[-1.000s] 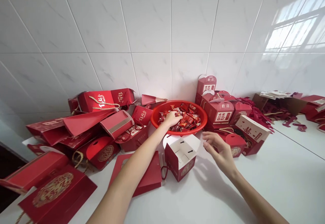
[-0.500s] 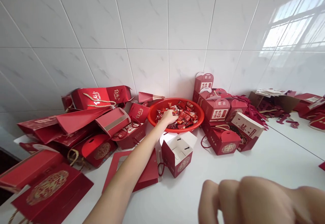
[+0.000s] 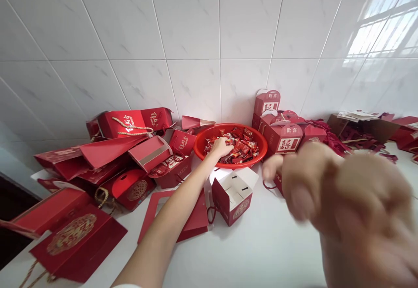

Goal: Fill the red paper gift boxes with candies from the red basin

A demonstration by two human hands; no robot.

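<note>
Taking the red plastic bowl (image 3: 235,165) as the centre of the clock, with 12 toward the tiled wall (image 3: 192,22), the left hand (image 3: 222,147) reaches in over the rim from 7 o'clock. Its fingers are bunched and dip among the red-wrapped candies (image 3: 243,149) that fill the bowl; whether they pinch any, I cannot tell. The right hand (image 3: 359,209) looms large and blurred at 4 o'clock, raised close to the camera above the white table (image 3: 281,257); its fingers are bent, but blur hides whether they are pressed together or hold something.

At 6 o'clock, just beside the bowl, an open gift box (image 3: 241,211) stands upright, its white inside facing up and its white flaps folded out. A dark red cord loop (image 3: 212,215) lies at its left side. At half past 7, a flat red box with a window (image 3: 192,222) lies partly under the left forearm. Red boxes with rope handles (image 3: 130,124) are heaped from 8 to 9 o'clock. At 3 o'clock are handled double-happiness boxes (image 3: 285,140), and farther along that line a brown carton (image 3: 375,130) with papers (image 3: 357,115) on top.
</note>
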